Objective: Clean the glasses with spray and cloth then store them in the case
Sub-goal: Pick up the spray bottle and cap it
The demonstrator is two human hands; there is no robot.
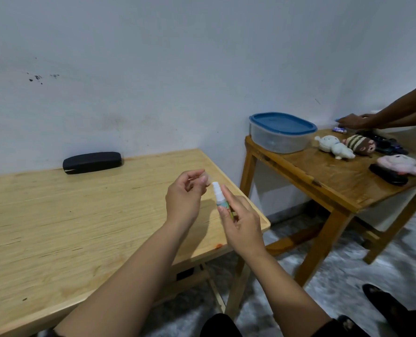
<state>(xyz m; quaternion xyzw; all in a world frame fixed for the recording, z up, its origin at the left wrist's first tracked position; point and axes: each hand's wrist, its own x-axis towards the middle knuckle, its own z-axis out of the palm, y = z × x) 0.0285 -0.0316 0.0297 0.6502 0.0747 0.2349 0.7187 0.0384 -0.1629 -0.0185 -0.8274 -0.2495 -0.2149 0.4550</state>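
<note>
My right hand grips a small spray bottle with a white nozzle and green label, upright above the right part of the light wooden table. My left hand is just left of the nozzle and pinches what looks like the bottle's clear cap between thumb and fingers. A closed black glasses case lies at the table's back edge against the wall. No glasses or cloth are in view.
A darker wooden table stands to the right with a blue-lidded plastic box, several small plush toys and dark items. Another person's hands reach over its far end. Grey floor lies between the tables.
</note>
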